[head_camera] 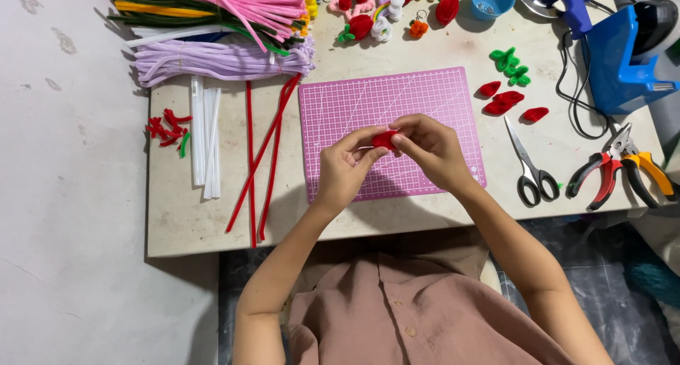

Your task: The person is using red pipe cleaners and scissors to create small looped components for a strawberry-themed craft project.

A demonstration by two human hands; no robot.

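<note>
We are looking down on both forearms reaching forward from the bottom of the view and meeting over the pink cutting mat, which is lying on the desk. The left hand is angling up and to the right, wrist bent, with its fingers curling inward and pinching the small red fuzzy piece from the left. The right hand is coming in from the right with the wrist raised, its fingers arching over and closing on the same piece from above and from the right, so the two hands are touching at the fingertips. The red piece is sitting between the two sets of fingertips, just above the middle of the mat, and we cannot tell whether it is resting on the mat or held clear of it. Left of the mat, long red pipe cleaners are lying on the desk beside white sticks, with a bundle of lilac pipe cleaners behind them. To the right of the mat we are seeing small red shaped pieces, scissors and red-handled pliers, all well apart from the hands.
</note>
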